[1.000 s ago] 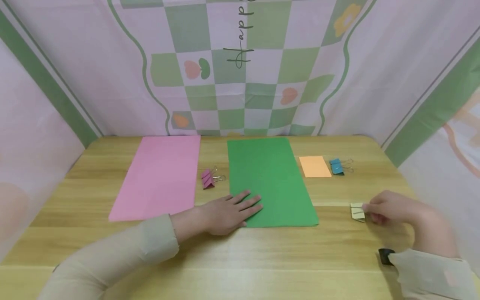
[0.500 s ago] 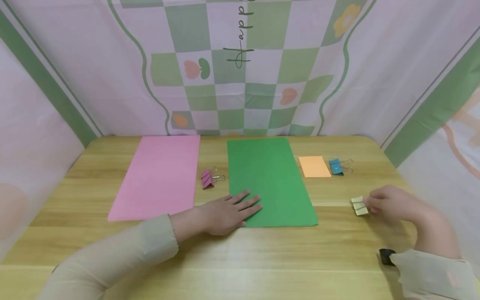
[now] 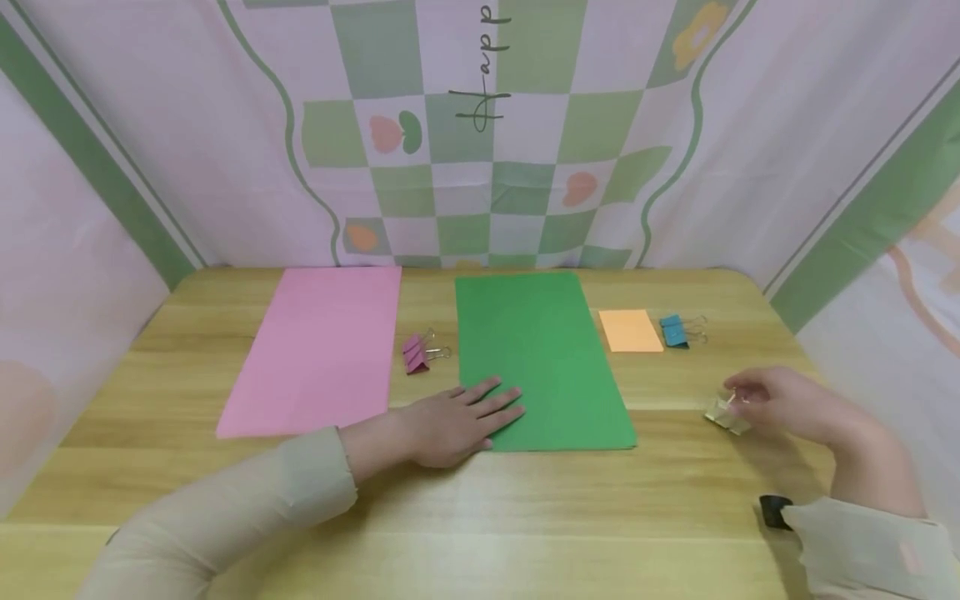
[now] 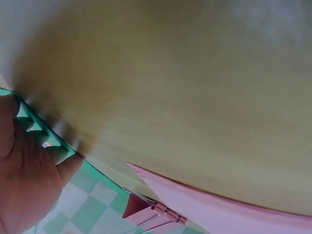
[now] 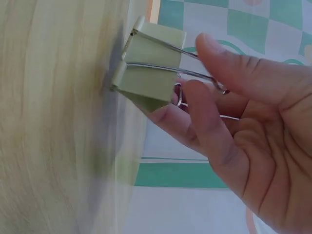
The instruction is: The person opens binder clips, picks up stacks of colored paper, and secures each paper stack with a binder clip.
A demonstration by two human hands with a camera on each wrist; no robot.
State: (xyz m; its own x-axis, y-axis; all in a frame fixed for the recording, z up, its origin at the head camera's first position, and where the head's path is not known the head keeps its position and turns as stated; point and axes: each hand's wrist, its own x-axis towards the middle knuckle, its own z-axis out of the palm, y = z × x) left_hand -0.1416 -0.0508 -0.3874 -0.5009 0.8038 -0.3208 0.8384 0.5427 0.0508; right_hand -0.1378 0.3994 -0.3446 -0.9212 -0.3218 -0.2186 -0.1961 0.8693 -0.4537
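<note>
My left hand (image 3: 453,429) lies flat with spread fingers on the near left corner of a green sheet stack (image 3: 536,362). At the right, my right hand (image 3: 795,406) holds a pale yellow binder clip (image 3: 726,414) by its wire handles. In the right wrist view the clip (image 5: 151,61) is just off the wood, its handles between the thumb and curled fingers. A pink binder clip (image 3: 417,353) rests left of the green sheets, beside a stack of pink sheets (image 3: 315,354). The left wrist view also catches the pink clip (image 4: 146,212) beyond the left hand.
An orange sticky-note pad (image 3: 631,332) and a blue binder clip (image 3: 676,332) lie right of the green sheets. Near the right sleeve is a black object (image 3: 775,512). A patterned curtain (image 3: 465,133) hangs behind the wooden table (image 3: 465,533).
The right hand has raised the pale yellow clip slightly from the table and turned it in its fingers. The left hand stays in place on the green sheets.
</note>
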